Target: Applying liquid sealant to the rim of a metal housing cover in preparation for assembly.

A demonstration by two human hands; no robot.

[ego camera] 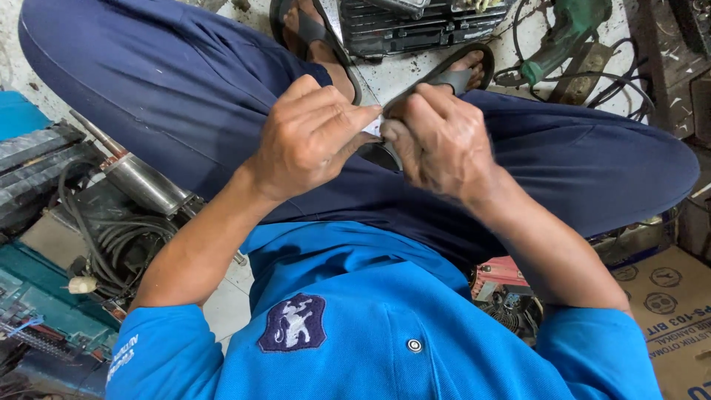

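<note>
While the person squats over dark blue trousers (563, 159), both hands pinch one flat dark strip (385, 154). Left hand (311, 137) grips its near end; right hand (441, 141) closes just beside, touching it.

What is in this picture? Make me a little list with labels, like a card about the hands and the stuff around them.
Viewpoint: head camera looking down at a seated person's lap
Left hand: fingers pinched on a small pale piece
Right hand: closed around a thin dark strip
Hands: close together, both on the same small work
Clothes: blue shirt, dark blue trousers, dark sandals
Left side: metal cylinder, dark cables
Right side: cardboard box
Top: green power tool
</note>
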